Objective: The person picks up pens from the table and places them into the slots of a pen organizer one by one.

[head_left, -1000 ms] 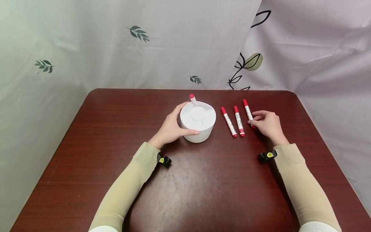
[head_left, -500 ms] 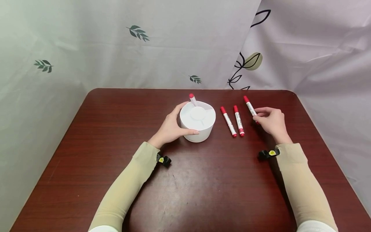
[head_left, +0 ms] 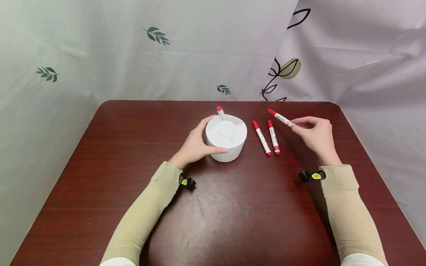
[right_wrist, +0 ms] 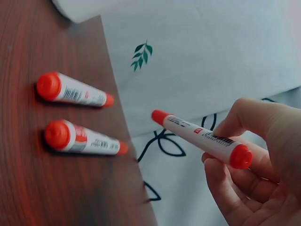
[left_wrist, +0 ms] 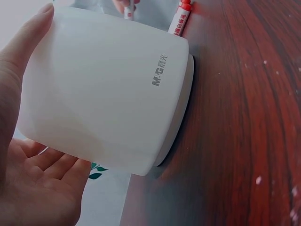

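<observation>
Bkgd: a pale grey fabric curtain [head_left: 199, 55], printed w/ dark-green leaf sprigs &, toward R, black-outlined leaves, is hung behind the tbl. A dark reddish-brown wood-grain table [head_left: 249, 207] is seen below, its far corners rounded. Both forearms are covered by beige fabric sleeves [head_left: 347, 210]. A round white smooth-walled holder [head_left: 227, 153], divided inside, is stood upright on tbl, far half, approx. centre; "M&G" is printed on its wall (L wrist view). It is gripped by the left hand [head_left: 198, 145]: thumb is laid across near side, fingers round far L side. By the right hand [head_left: 316, 136], a cylindrical red-and-white marker [head_left: 283, 119] is pinched btwn thumb & bent fingers nr one end; it is held above tbl, tilted, red cap pointed up-L. Two matching lying markers [head_left: 261, 137] [head_left: 274, 137] are set side by side, slightly apart, btwn holder & R hand, caps to far side. A red-capped upright marker [head_left: 220, 112] is leaned inside holder, far side, cap above rim, lower part hidden. Small black wrist cameras [head_left: 311, 176] w/ yellow labels are worn at both cuffs.
</observation>
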Demonstrator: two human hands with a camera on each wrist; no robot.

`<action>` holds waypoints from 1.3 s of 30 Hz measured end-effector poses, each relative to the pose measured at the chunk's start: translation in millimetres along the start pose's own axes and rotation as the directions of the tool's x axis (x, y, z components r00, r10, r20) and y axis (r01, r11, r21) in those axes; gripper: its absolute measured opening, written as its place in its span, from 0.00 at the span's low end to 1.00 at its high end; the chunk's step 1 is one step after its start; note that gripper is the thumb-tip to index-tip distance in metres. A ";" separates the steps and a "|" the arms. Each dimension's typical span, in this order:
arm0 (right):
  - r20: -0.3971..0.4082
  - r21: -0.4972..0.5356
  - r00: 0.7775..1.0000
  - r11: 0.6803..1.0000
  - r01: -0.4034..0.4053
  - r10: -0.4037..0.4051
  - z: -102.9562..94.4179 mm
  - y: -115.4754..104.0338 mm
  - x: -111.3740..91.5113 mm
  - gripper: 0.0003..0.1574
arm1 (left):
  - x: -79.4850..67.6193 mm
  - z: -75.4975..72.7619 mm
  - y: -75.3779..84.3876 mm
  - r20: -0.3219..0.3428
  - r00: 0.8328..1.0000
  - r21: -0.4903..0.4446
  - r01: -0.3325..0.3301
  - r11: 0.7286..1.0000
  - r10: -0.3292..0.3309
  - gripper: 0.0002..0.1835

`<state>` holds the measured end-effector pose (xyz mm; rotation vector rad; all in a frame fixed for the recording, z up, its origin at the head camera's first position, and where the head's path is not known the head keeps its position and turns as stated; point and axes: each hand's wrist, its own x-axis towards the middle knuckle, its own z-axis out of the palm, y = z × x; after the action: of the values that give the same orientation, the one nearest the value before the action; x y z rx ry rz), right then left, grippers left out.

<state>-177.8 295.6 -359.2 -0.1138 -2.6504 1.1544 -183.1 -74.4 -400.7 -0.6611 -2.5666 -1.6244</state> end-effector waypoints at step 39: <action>-0.162 0.646 0.944 0.691 0.323 -0.289 -17.0 -147.3 -36.3 0.16 | 0.7 -0.6 -1.0 0.023 1.000 0.000 0.003 1.000 -0.003 0.59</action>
<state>-134.3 200.8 -247.6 0.4157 -1.9363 1.8463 -184.2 -75.1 -401.1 -0.6809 -2.5850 -1.6266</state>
